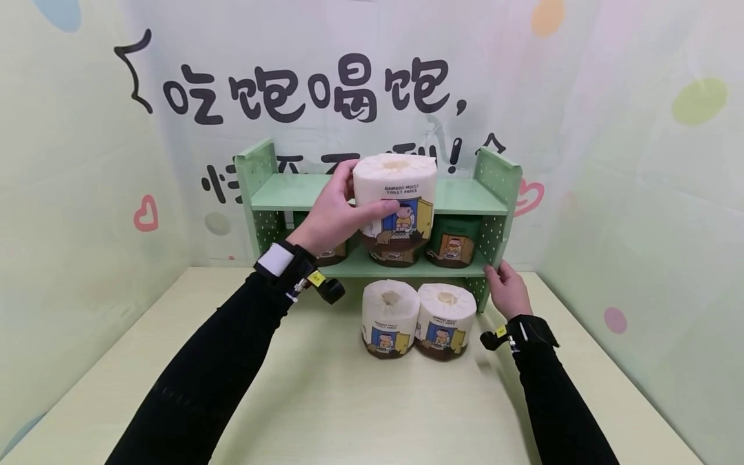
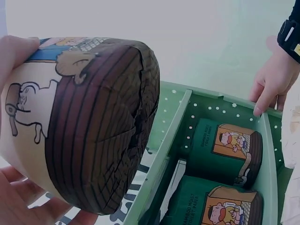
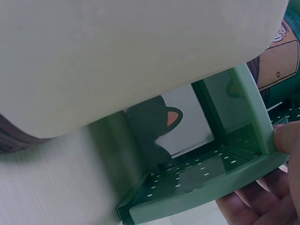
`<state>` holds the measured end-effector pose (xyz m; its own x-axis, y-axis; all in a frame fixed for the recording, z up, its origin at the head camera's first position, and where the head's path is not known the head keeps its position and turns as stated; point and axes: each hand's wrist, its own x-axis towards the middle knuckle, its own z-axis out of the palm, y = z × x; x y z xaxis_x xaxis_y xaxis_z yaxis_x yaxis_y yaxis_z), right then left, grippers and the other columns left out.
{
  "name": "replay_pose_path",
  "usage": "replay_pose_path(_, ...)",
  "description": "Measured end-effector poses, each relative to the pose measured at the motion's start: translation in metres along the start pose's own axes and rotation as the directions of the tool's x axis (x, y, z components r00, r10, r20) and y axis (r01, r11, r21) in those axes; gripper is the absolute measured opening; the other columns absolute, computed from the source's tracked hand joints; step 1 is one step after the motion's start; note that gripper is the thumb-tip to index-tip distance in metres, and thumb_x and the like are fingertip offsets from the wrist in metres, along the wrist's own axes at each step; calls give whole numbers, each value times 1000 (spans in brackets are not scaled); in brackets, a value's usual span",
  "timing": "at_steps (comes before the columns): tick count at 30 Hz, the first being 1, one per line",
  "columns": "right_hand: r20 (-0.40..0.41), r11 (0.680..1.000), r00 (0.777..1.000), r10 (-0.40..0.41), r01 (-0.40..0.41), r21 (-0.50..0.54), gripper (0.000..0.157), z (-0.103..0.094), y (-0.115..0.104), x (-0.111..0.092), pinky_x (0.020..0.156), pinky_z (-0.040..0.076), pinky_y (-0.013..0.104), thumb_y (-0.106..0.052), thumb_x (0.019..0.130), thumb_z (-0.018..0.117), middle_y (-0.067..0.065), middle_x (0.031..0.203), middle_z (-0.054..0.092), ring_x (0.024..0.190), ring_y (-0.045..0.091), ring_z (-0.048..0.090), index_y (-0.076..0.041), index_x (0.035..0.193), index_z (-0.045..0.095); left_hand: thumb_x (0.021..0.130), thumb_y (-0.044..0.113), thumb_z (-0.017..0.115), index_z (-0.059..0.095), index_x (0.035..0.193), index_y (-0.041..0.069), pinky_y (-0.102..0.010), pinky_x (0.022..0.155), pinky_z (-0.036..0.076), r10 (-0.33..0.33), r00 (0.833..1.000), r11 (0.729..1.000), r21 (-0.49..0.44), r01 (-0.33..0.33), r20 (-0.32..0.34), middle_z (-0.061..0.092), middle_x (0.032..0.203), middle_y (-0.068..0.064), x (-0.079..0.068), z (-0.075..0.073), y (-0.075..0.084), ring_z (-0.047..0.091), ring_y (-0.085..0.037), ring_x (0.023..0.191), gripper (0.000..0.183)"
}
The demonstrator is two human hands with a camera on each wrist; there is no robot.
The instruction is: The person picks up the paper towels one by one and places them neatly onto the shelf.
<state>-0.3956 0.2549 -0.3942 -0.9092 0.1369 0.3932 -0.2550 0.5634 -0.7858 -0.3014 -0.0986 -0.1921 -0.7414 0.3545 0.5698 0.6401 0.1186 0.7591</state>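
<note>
In the head view, my left hand (image 1: 332, 216) grips a white-wrapped toilet paper roll (image 1: 401, 200), raised in front of the green shelf (image 1: 459, 194). Its thumb lies across the printed front; the brown base of the roll (image 2: 98, 126) shows in the left wrist view. Low on the shelf's right side, my right hand (image 1: 510, 290) pinches the perforated side panel (image 3: 201, 187), thumb on one face and fingers on the other. Green-wrapped toilet paper rolls (image 1: 456, 239) stand on the shelf's lower board, partly hidden behind the left hand and the raised roll.
Two more white rolls, a left one (image 1: 391, 320) and a right one (image 1: 446, 323), stand side by side on the pale table (image 1: 325, 400) before the shelf. Behind rises a printed backdrop (image 1: 372, 32). One white roll (image 3: 131, 61) blocks much of the right wrist view.
</note>
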Motion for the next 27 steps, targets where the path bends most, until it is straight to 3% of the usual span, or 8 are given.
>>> replay_pose_path(12, 7, 1000, 1000, 10, -10, -1, 45, 0, -1, 0, 97, 42, 58, -33, 108, 44, 24, 130, 56, 117, 37, 52, -7, 144, 47, 86, 21, 76, 28, 143, 5, -39, 81, 56, -30, 996, 999, 28, 33, -81, 52, 124, -15, 18, 3, -6, 58, -20, 103, 76)
replay_pose_path(22, 8, 1000, 1000, -6, 6, -15, 46, 0, 0, -1, 97, 41, 58, -34, 108, 44, 24, 128, 57, 116, 38, 52, -5, 144, 47, 85, 19, 77, 26, 146, 4, -37, 76, 58, -50, 990, 996, 61, 59, -135, 44, 129, -13, 22, 10, -14, 51, -22, 108, 80)
replay_pose_path(27, -3, 1000, 1000, -12, 12, -8, 45, 0, 0, 0, 96, 41, 58, -33, 108, 45, 25, 127, 57, 115, 38, 52, -5, 142, 49, 84, 26, 79, 26, 149, 8, -36, 77, 57, -42, 984, 994, 93, 59, -171, 35, 133, -13, 33, 14, -23, 49, -23, 109, 86)
